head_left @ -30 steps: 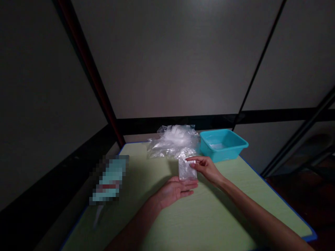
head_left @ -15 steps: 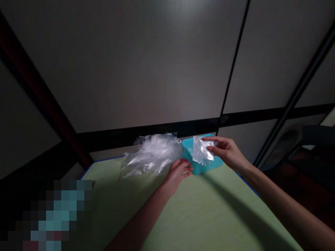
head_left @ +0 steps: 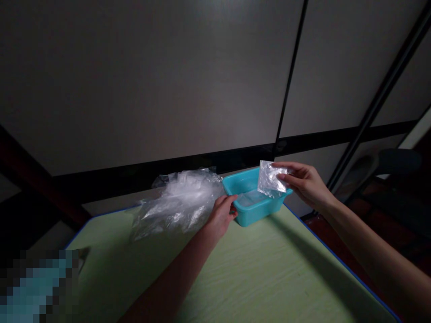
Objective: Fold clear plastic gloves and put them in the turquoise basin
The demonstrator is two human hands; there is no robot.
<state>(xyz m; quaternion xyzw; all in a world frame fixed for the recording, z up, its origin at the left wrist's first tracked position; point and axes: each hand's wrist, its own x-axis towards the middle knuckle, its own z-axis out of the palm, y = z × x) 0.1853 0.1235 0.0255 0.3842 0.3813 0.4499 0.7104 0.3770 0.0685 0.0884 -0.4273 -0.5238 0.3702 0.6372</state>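
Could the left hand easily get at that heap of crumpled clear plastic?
Probably yes: the left hand is close beside the heap of crumpled clear plastic, with nothing visible between them, though its fingers are at the rim of the turquoise rectangular plastic basin.

L hand (head_left: pixel 221 215) now grips bin rim (head_left: pixel 252 207); packet (head_left: pixel 268 177) moved, prob. above it.

Layout, referenced to the basin (head_left: pixel 257 212)

Basin: on the table (head_left: pixel 249 273), toward its far edge. Left of basin: heap of plastic bags (head_left: pixel 182 197). At basin's near-left rim: left hand (head_left: pixel 220 216), touching. Over basin's right part: packet (head_left: pixel 269 178), in right hand (head_left: pixel 308 185), which extends to basin's right. Inside basin: plastic film (head_left: pixel 251 198). Behind basin: panelled wall (head_left: pixel 168 89).
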